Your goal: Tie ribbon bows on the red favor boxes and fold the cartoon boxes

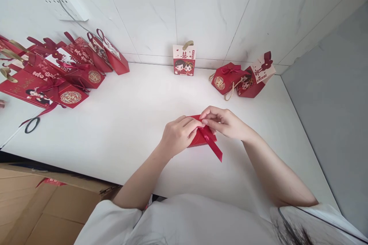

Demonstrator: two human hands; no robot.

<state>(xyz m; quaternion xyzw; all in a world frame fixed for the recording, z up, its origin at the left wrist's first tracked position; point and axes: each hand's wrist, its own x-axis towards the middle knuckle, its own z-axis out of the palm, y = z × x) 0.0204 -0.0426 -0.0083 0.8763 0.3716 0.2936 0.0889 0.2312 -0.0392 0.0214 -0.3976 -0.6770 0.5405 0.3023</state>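
A small red gift box (198,140) lies on the white table under both my hands. A dark red ribbon (212,145) comes out from between my fingers, and its loose end hangs over the box's near edge toward me. My left hand (181,134) rests over the left part of the box, its fingers closed on the ribbon near the middle. From the right, my right hand (220,122) pinches at the same spot, thumb and index finger together at the ribbon. The fingers hide the ribbon's middle, so I cannot see whether it is knotted.
Several red gift boxes (71,95) with ribbon handles crowd the table's left side. A pink-and-red box (184,63) stands by the tiled wall; two more boxes (224,78) are at the back right. A black ring (32,125) lies left; a cardboard box (57,203) sits below the table edge.
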